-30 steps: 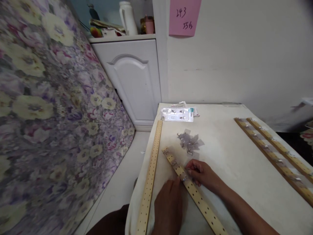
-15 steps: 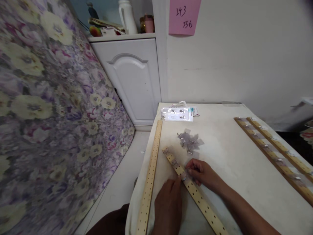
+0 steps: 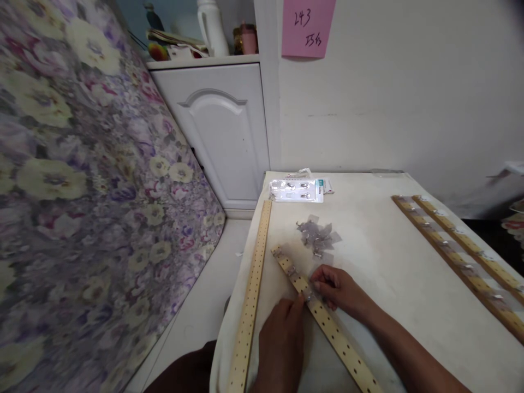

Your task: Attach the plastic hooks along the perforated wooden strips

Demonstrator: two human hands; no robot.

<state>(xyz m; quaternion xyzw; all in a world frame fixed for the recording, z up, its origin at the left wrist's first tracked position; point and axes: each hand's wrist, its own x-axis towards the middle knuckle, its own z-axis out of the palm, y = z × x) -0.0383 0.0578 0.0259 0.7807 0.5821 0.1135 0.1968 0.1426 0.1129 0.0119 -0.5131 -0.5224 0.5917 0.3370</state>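
Note:
A pale wooden strip with holes (image 3: 339,337) lies slantwise on the white-covered table. Clear hooks with metal parts sit on its far portion, one a clear hook (image 3: 308,295) between my hands. My left hand (image 3: 282,341) is closed at the strip's left edge, fingertips against it beside that hook. Across the strip, my right hand (image 3: 336,290) is closed in a pinch near the same hook; what its fingers hold is too small to make out. Just beyond lies a loose pile of clear hooks (image 3: 317,236).
Another perforated strip (image 3: 252,289) runs along the table's left edge. Two strips with hooks (image 3: 452,252) lie at the right. Blister packs (image 3: 297,191) rest at the back edge, near the wall. A white cabinet (image 3: 216,136) and a floral curtain (image 3: 102,191) stand to the left.
My left fingertips have shifted slightly onto the hook's near side. My right hand and the strips stay almost where they were.

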